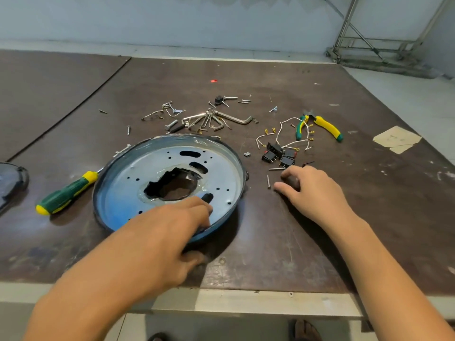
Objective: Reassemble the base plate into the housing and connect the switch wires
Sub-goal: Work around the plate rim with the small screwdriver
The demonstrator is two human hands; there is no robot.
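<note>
The round blue-rimmed housing point(115, 166) lies flat at the table's middle, with the silver perforated base plate point(221, 168) seated inside it around a ragged central hole. My left hand point(160, 232) grips the housing's near rim, fingers over the plate and thumb outside. To its right, several black switches point(278, 155) with white wires point(290, 134) and brass terminals lie loose. My right hand point(315, 190) rests just below them with fingers loosely curled on the table, beside a loose screw point(268, 181); I see nothing held in it.
A green-and-yellow screwdriver point(64, 195) lies left of the housing. Pliers point(327, 126) sit behind the wires. Hex keys point(209, 120), bolts and screws are scattered behind the housing. A dark rounded part point(9, 178) shows at the left edge. The table's front edge point(246, 301) is close.
</note>
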